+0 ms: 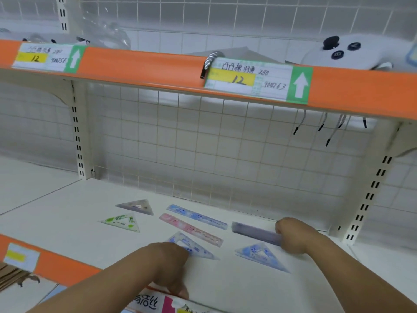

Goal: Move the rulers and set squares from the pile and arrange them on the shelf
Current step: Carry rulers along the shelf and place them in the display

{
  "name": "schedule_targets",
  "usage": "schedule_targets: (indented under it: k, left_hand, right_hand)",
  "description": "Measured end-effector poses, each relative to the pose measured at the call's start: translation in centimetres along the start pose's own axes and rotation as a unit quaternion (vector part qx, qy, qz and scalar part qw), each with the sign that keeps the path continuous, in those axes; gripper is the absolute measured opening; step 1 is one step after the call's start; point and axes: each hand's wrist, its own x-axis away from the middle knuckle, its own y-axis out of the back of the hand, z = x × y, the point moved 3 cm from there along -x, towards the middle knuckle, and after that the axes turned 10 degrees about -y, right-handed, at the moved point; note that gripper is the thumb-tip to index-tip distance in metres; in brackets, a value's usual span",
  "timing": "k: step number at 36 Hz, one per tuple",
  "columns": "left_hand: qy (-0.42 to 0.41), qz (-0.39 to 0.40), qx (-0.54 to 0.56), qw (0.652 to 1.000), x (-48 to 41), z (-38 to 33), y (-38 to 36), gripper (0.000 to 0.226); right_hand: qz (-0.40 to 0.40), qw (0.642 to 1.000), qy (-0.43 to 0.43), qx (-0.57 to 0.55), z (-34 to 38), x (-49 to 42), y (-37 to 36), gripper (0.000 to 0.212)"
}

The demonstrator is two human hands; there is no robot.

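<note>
1. The right hand has its fingers curled round the right end of a purple ruler. The ruler runs leftward from the grip, low over the white shelf. Blur hides whether it touches the shelf.
2. The left hand lies back-up with its fingers on the near-left corner of a blue set square, which lies flat on the shelf. The knuckles cover the fingertips, so I cannot tell whether they pinch the corner or only press on it.
3. Just beyond the left fingers a pink ruler lies flat and slanted. One end of it is close to the far edge of the blue set square.
4. Beyond the pink ruler a blue ruler lies parallel to it, close beside it but apart. Its right end is near the free end of the purple ruler.
5. Between the two hands, just nearer than the right fingers and the purple ruler, a second blue set square lies flat, long edge toward the camera.
6. Well left of the left fingers and deeper on the shelf lies a green set square. A grey set square lies just behind it, and the two are apart.
7. Behind everything stands a wire grid back panel.
8. Above, the upper shelf has an orange front strip with two price labels. A white game controller sits on that shelf, high above the right fingers.
</note>
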Motion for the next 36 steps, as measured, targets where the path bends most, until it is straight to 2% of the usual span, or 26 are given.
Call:
schedule_targets:
  k: [5,8,12,16,19,22,36]
  left_hand:
    - [0.002,0.001,0.008,1.000,0.1,0.0,0.0,0.060]
    - [0.005,0.002,0.009,1.000,0.0,0.0,0.0,0.059]
    - [0.008,-0.002,0.018,1.000,-0.1,0.1,0.0,0.056]
    - [0.012,-0.001,0.023,1.000,-0.1,0.1,-0.1,0.057]
    - [0.013,0.000,0.026,1.000,-0.1,0.1,-0.1,0.057]
    - [0.014,0.001,0.026,1.000,0.0,0.0,0.0,0.059]
    - [0.015,0.008,0.036,0.999,0.0,0.1,-0.1,0.056]
  right_hand:
    - [-0.003,1.000,0.006,-0.001,-0.1,-0.9,-0.4,0.009]
    - [-0.004,1.000,0.007,-0.005,-0.1,-1.3,-0.7,0.023]
    - [-0.008,1.000,0.022,-0.001,0.0,-1.9,-1.0,0.010]
    - [-0.012,0.999,0.036,0.002,0.0,-2.4,-1.4,0.010]
    - [-0.016,0.999,0.036,0.004,-0.1,-2.7,-1.7,0.018]
    - [-0.017,0.999,0.038,0.005,-0.1,-2.9,-1.9,0.008]
    - [0.004,1.000,0.024,0.008,-0.3,-3.1,-2.0,0.006]
